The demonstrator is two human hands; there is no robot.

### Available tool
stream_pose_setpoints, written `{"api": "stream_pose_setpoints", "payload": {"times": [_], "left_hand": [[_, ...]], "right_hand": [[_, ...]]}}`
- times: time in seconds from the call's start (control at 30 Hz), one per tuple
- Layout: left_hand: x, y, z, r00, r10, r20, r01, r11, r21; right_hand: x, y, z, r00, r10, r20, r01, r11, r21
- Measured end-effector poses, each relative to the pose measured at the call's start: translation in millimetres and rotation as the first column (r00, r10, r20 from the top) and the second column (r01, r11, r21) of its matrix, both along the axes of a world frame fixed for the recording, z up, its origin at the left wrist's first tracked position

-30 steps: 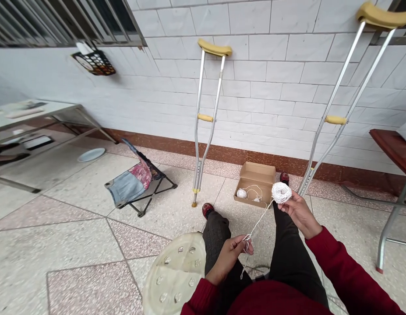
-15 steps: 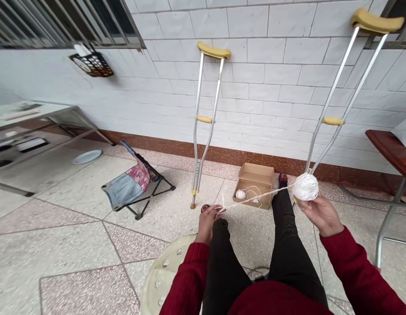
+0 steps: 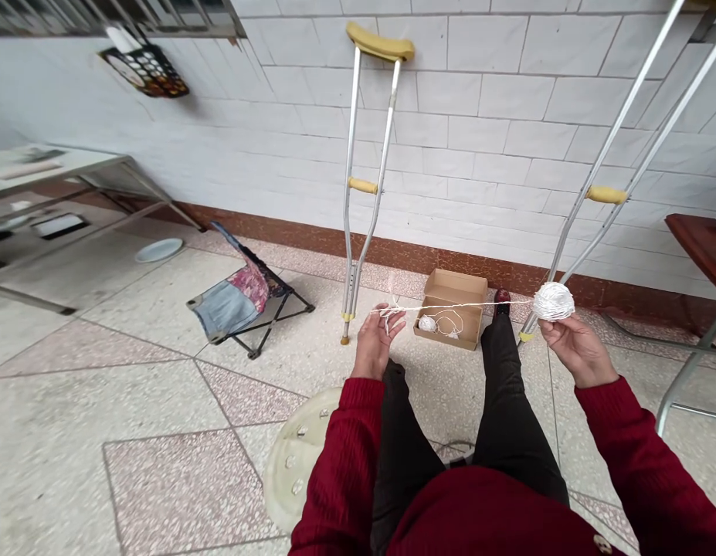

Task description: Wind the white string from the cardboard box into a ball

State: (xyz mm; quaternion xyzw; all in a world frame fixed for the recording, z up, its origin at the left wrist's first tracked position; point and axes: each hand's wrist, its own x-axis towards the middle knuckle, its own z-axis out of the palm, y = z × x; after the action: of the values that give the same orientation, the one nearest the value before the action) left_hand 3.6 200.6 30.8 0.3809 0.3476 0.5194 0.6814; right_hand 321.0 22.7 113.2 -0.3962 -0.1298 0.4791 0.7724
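Two hands, held apart; right hand cradles one large white string ball; left hand pinches the taut strand, seemingly looped there; one smaller ball lies in one open cardboard box, beneath the strand; two aluminium crutches lean against the tiled wall beyond.

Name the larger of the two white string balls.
The white string ball in the right hand is the larger; the other, a smaller white string ball, lies in the open cardboard box.
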Motion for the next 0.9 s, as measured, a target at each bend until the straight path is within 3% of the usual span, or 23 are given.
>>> {"api": "stream_pose_setpoints", "payload": {"times": [0.1,0.17,0.27,0.37,0.43,0.5,0.6,0.7,0.8,0.83,0.9], "left_hand": [[-7.4,5.7,-0.4,0.998,0.062,-0.024,-0.062,0.998,-0.028],[-6.6,3.8,0.5,0.999,0.018,0.038,-0.016,0.998,-0.062],[0.7,-3.3,2.2,0.981,-0.169,0.096,0.178,0.98,-0.09],[5.8,-12.6,-3.6,0.93,-0.362,-0.063,0.35,0.925,-0.152],[4.3,-20.2,-12.1,0.841,-0.454,-0.295,0.412,0.89,-0.195],[-1.7,-28.1,-20.1,0.704,-0.513,-0.491,0.467,0.855,-0.223],[-18.9,-34.6,-22.7,0.585,-0.562,-0.585,0.539,0.808,-0.237],[-44.5,-27.2,-14.8,0.539,-0.492,-0.684,0.554,0.818,-0.152],[-72.6,-7.7,-7.5,0.468,-0.232,-0.853,0.45,0.893,0.004],[-79.9,-0.1,-6.7,0.386,-0.129,-0.914,0.41,0.911,0.045],[-87.5,15.0,-7.8,0.151,0.029,-0.988,0.389,0.917,0.086]], "right_hand": [[9.3,-5.3,-14.8,0.997,0.041,-0.066,-0.047,0.994,-0.099],[9.5,-7.8,-24.6,0.992,0.062,-0.112,-0.076,0.989,-0.129],[7.7,-8.4,-31.7,0.985,0.055,-0.163,-0.078,0.987,-0.138],[14.0,-5.4,-28.5,0.981,0.027,-0.194,-0.056,0.988,-0.141],[24.9,-2.7,-22.1,0.982,-0.014,-0.189,-0.011,0.992,-0.129],[39.7,0.0,-13.6,0.983,-0.067,-0.171,0.05,0.993,-0.106],[64.5,3.8,-0.7,0.98,-0.15,-0.129,0.142,0.988,-0.065],[89.1,6.9,8.5,0.964,-0.255,-0.073,0.252,0.966,-0.05],[106.1,7.5,14.3,0.935,-0.353,-0.023,0.351,0.935,-0.054],[107.6,6.9,16.2,0.927,-0.376,-0.013,0.375,0.926,-0.054],[101.2,5.1,21.1,0.919,-0.393,0.024,0.393,0.919,-0.027]]}}
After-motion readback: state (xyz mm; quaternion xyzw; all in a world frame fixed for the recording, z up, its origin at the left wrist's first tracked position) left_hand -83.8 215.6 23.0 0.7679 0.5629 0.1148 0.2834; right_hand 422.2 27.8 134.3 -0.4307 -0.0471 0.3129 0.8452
